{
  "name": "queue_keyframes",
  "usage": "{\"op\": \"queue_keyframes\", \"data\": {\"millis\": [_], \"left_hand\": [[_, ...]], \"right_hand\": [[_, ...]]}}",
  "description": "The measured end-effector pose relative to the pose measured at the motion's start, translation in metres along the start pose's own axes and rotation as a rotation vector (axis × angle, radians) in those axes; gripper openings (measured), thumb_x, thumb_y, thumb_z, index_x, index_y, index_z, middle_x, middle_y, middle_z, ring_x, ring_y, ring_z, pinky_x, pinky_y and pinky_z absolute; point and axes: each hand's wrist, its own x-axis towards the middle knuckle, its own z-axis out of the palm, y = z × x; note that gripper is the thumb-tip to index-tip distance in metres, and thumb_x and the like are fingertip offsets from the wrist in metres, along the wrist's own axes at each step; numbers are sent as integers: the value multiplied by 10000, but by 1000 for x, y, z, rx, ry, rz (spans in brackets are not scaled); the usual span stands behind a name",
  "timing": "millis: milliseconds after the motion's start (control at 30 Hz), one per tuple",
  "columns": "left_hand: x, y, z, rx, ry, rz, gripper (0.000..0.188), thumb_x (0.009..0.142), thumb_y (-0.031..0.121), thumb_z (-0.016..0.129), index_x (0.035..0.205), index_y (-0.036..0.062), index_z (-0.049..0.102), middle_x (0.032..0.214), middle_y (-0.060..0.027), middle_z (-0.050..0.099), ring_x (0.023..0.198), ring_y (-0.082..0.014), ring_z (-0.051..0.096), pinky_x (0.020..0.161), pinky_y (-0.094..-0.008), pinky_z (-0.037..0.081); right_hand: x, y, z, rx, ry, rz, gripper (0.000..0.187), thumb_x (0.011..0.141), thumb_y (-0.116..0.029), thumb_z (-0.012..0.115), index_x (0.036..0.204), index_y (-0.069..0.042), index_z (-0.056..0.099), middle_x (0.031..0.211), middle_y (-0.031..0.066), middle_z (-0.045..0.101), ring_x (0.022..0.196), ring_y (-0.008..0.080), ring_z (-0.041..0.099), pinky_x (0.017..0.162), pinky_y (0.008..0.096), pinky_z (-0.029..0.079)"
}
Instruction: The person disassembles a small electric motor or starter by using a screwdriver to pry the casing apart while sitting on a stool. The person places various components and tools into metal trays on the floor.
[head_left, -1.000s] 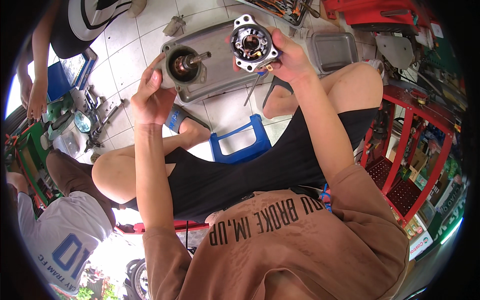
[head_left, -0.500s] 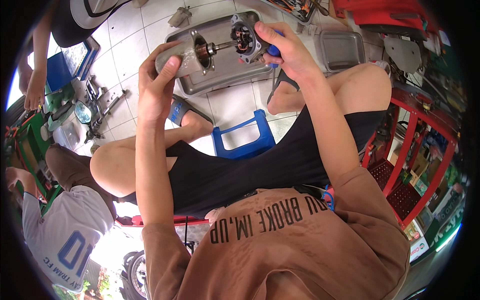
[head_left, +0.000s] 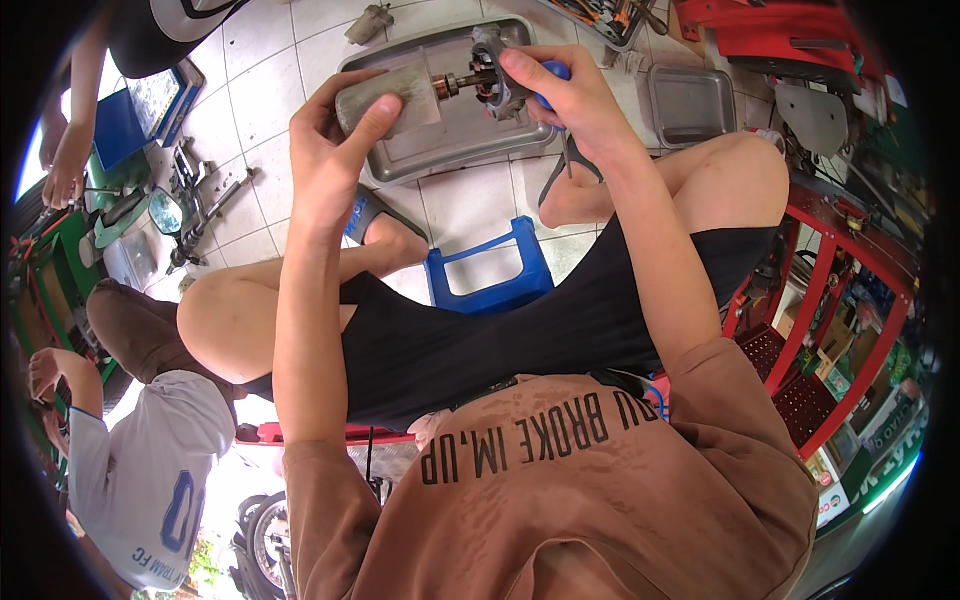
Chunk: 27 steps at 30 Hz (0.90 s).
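My left hand (head_left: 325, 155) is wrapped round a dull grey metal cylinder, the housing (head_left: 418, 100) of what looks like an electric motor. From its right end a metal shaft with a copper-coloured collar (head_left: 447, 86) reaches into a round end cover (head_left: 490, 72). My right hand (head_left: 572, 95) grips that end cover between thumb and fingers. Tucked in the same hand is a blue-handled screwdriver (head_left: 555, 78), its thin blade pointing down below the fingers. Both parts are held in the air over a shallow metal tray (head_left: 425, 165). The inside of the cover is mostly turned from view.
A small blue stool (head_left: 490, 303) stands between my legs. A second metal tray (head_left: 690, 105) lies on the tiles at right, by a red rack (head_left: 840, 235). Mirror and handlebar parts (head_left: 190, 215) lie at left. Another person in a white shirt (head_left: 150, 470) sits at lower left.
My left hand has moved right with the housing, bringing it nearer the end cover, so less shaft shows. Both parts have turned, and the cover is seen more edge-on.
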Motion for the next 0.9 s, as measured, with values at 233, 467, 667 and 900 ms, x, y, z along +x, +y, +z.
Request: {"op": "queue_keyframes", "data": {"millis": [233,467,667,900], "left_hand": [[0,-2,4,27,0,-1,373,794,138,727,1073,-70,594,961,-129,631,888,-152,585,803,-264,460],[0,-1,5,64,10,13,373,789,137,733,1067,-71,597,941,-129,634,867,-144,585,782,-256,462],[-1,-1,6,120,34,33,387,776,142,750,1058,-74,597,916,-126,643,825,-135,594,737,-244,474],[-5,0,8,254,51,95,397,754,141,776,1031,-79,595,878,-115,651,792,-123,598,708,-234,481]], "right_hand": [[0,0,6,-94,13,-80,477,813,-422,696,998,17,674,586,-49,470,480,37,375,440,220,259],[-1,0,7,-93,31,-83,480,811,-427,697,996,15,680,581,-45,478,487,37,387,443,220,267],[-2,-1,9,-118,36,-76,484,805,-425,703,1008,13,680,597,-41,493,496,37,397,450,220,278],[-3,-1,13,-258,99,-112,450,768,-389,735,961,16,698,775,62,684,699,105,603,648,240,469]]}}
